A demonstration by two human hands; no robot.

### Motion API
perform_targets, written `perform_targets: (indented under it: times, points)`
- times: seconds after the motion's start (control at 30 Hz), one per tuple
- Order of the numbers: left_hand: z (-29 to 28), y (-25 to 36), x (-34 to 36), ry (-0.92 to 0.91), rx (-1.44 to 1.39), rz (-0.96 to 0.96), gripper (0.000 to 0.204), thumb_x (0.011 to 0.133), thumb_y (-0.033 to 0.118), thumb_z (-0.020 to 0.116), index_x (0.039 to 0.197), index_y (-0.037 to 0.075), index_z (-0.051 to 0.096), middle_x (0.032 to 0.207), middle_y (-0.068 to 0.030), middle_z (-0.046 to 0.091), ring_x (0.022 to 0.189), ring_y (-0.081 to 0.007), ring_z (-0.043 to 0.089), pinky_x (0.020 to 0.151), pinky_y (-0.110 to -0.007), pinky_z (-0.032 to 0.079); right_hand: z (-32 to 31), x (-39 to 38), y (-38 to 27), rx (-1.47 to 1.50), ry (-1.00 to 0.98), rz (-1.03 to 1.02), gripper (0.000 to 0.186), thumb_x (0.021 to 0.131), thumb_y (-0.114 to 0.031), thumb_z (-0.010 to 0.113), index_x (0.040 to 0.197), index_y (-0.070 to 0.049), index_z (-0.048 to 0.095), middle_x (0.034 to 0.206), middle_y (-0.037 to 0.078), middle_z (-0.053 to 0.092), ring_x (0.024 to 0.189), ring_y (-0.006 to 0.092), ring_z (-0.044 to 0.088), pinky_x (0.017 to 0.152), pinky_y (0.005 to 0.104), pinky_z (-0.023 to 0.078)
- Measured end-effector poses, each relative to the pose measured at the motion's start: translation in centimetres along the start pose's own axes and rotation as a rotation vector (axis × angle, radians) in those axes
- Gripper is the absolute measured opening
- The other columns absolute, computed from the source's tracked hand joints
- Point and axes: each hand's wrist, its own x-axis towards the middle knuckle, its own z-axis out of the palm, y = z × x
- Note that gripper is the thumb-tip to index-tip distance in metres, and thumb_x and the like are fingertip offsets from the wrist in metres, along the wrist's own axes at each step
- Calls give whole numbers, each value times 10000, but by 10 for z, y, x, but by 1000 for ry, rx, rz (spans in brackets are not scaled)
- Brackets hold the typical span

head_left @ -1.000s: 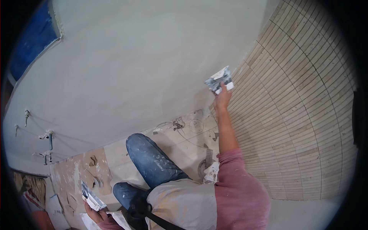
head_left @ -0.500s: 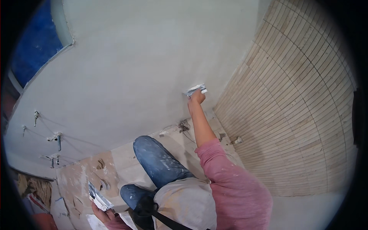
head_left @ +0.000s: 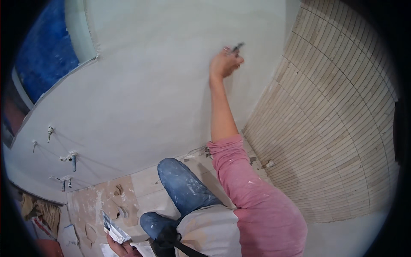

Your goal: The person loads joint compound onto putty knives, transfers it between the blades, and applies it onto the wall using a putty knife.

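My right hand (head_left: 224,64) grips a putty knife (head_left: 235,48), blurred and seen mostly edge-on, up against the smooth pale wall (head_left: 162,85) near its corner with the tiled wall (head_left: 325,128). My left hand (head_left: 117,245), low in the view, holds a wide metal blade (head_left: 114,227) smeared with white compound. My bent knee (head_left: 184,184) in paint-flecked jeans is beneath my right arm.
Pipe stubs (head_left: 73,162) stick out of the lower left wall. A blue-covered opening (head_left: 43,55) is at upper left. The light floor (head_left: 158,201) holds cardboard (head_left: 87,201) with scraps. Sacks and cloth (head_left: 45,214) lie in the lower left corner.
My right hand with the putty knife first went down and left, then swept up the wall to higher than before. My left hand still holds its blade low down.
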Motion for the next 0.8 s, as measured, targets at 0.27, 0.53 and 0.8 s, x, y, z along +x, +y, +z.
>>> perform_targets:
  times: [0.27, 0.53, 0.8]
  points:
    - [23, -21, 11, 23, -45, 16, 280, 1004, 112, 434, 1250, 24, 535, 1099, -75, 655, 959, -167, 668, 793, -288, 578, -60, -56, -8, -201, -469, -1003, 471, 803, -39, 630, 1267, -113, 604, 1171, 115, 565, 1032, 323, 558, 901, 429, 460]
    - [18, -24, 17, -42, -14, 12, 281, 1012, 121, 419, 1245, 16, 535, 1150, -79, 644, 1008, -179, 658, 853, -313, 560, -66, 111, -8, -259, -141, -1413, 658, 687, 57, 639, 1255, -274, 623, 1193, 12, 614, 1042, 302, 563, 894, 418, 450]
    - [14, -31, 19, 27, 30, 8, 269, 1008, 119, 442, 1239, 23, 541, 1124, -88, 652, 1003, -190, 663, 864, -329, 567, -83, 91, 104, -458, -406, -1296, 736, 672, 86, 600, 1302, -296, 592, 1280, -2, 567, 1076, 311, 512, 924, 414, 422]
